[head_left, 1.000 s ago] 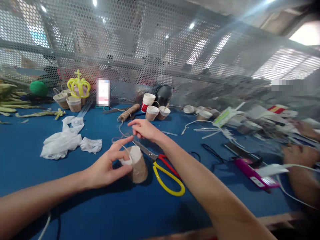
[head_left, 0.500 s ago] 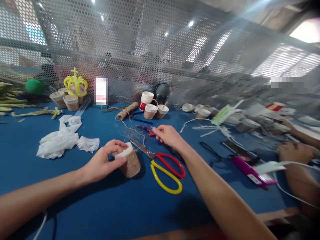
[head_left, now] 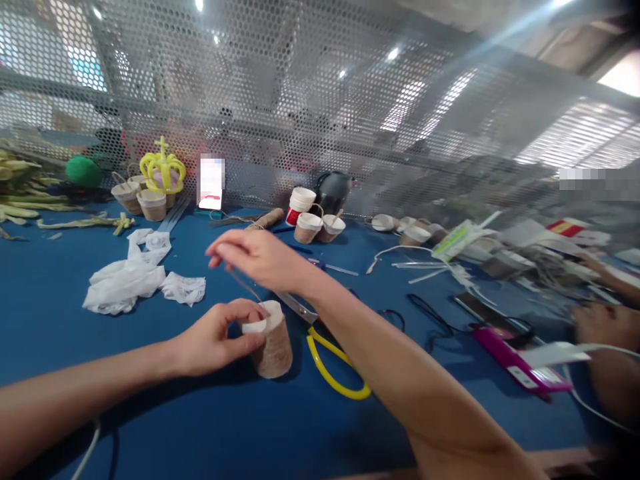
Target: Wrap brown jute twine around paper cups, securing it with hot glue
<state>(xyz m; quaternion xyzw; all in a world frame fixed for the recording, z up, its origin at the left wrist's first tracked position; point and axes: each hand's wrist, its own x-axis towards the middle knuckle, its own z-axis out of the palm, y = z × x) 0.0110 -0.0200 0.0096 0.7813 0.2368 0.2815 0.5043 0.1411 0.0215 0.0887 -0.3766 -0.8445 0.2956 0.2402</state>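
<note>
My left hand (head_left: pixel 220 340) is closed on the rim of a small paper cup (head_left: pixel 274 347) wrapped in brown twine, its white lining showing at the top. Above it, my right hand (head_left: pixel 255 257) is pinched on a thin strand of twine (head_left: pixel 245 281) that runs down to the cup's rim. Scissors with a yellow handle loop (head_left: pixel 333 377) lie right of the cup; my right forearm covers most of the red loop. Behind that forearm a glue gun is mostly hidden, with a clear glue stick (head_left: pixel 342 270) jutting from it.
Crumpled white cloth (head_left: pixel 123 287) lies at the left. Small cups (head_left: pixel 307 228), a twine roll (head_left: pixel 270 218) and a lit phone (head_left: pixel 211 183) stand along the mesh wall. A magenta power strip (head_left: pixel 520 363) is on the right, near another person's hand (head_left: pixel 600 327).
My right hand has let go of the glue gun and moved left and up, taking hold of the twine strand. The cup has shifted slightly right and down and stands more upright.
</note>
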